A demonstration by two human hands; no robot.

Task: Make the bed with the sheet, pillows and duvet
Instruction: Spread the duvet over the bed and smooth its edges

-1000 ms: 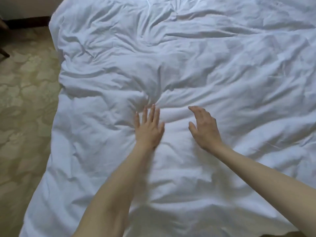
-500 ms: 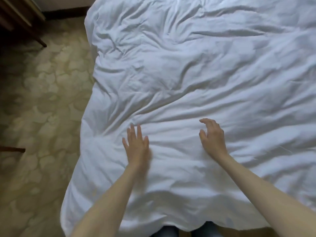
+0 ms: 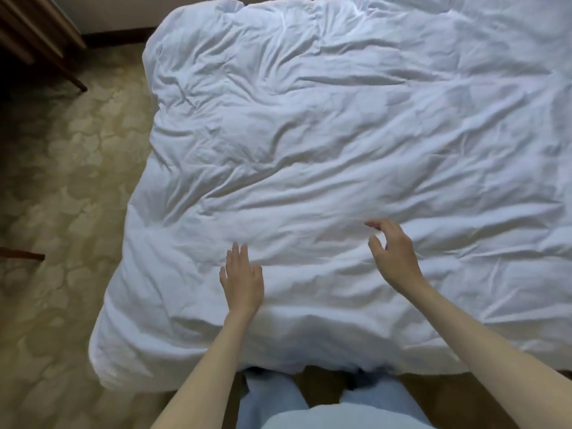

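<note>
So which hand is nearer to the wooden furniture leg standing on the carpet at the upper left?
Left. The left hand lies flat on the duvet toward its left side, closer to the wooden leg. The right hand, loosely curled, sits further right, away from it.

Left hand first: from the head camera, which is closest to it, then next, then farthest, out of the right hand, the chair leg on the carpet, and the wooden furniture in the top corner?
Measured from the left hand, flat on the duvet:
1. Right hand, just across the duvet to its right.
2. Chair leg, out on the carpet to its left.
3. Wooden furniture, in the far top-left corner.
</note>
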